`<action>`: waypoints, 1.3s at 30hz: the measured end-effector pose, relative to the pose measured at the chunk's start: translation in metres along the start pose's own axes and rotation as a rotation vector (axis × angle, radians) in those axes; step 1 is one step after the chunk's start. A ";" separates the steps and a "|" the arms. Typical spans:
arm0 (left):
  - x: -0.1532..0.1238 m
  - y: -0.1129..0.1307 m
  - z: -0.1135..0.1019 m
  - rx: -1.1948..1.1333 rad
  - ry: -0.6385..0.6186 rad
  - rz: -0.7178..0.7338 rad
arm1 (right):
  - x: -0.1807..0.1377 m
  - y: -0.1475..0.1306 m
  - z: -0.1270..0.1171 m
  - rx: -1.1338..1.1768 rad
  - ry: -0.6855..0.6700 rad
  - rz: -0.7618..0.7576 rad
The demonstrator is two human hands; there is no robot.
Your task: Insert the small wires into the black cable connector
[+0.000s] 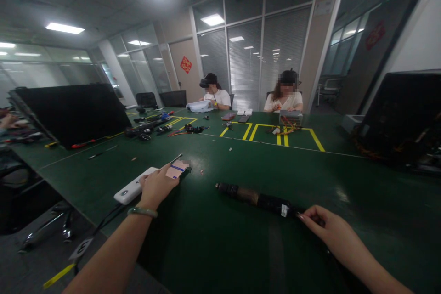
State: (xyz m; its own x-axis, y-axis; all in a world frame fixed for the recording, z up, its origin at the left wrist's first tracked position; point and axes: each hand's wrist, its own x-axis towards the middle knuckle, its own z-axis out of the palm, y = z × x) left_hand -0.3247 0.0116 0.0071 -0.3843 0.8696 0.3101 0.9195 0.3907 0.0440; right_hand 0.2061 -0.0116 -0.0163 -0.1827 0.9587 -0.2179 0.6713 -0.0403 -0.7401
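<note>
My left hand (157,187) is closed around a smartphone (177,169) with a lit, pinkish screen, at the left of the green table. Beneath and beside that hand lies a white power strip (132,187); its near end shows past my wrist. At the right, my right hand (324,221) pinches the dark cable (296,213) at the tail of a black electric screwdriver (263,200). The screwdriver lies on the tabletop, its tip pointing left and a small white label near its tail. Whether the phone touches the power strip I cannot tell.
Across the green table (220,248) sit two people, one handling a clear plastic bag (200,106). Cables (191,129) and tools lie at the far left. Black panels stand at the left (72,112) and right (396,119). Yellow tape marks (317,140) the far side.
</note>
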 end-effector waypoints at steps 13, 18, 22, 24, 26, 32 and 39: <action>-0.007 -0.016 0.002 0.045 0.017 0.111 | -0.001 0.000 0.000 0.008 0.012 -0.030; -0.018 -0.011 0.000 0.088 0.060 0.141 | 0.000 0.002 0.001 0.010 0.017 -0.028; -0.019 -0.009 0.002 0.081 0.059 0.128 | -0.002 0.000 0.000 0.023 0.005 -0.024; -0.018 -0.009 0.004 0.074 0.048 0.131 | -0.002 -0.001 0.000 0.031 0.005 -0.023; -0.018 -0.010 0.005 0.067 0.030 0.125 | -0.002 0.000 0.000 0.035 0.010 -0.022; -0.019 -0.010 0.003 0.076 -0.020 0.111 | -0.001 0.002 0.001 0.031 0.013 -0.023; -0.037 0.057 -0.028 -0.143 -0.021 0.369 | 0.000 0.002 0.002 0.013 0.049 -0.051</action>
State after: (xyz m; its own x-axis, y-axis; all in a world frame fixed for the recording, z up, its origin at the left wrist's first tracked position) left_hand -0.2559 -0.0073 0.0248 -0.0257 0.9504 0.3100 0.9978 0.0055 0.0659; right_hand 0.2055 -0.0126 -0.0188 -0.1813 0.9722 -0.1483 0.6527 0.0062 -0.7576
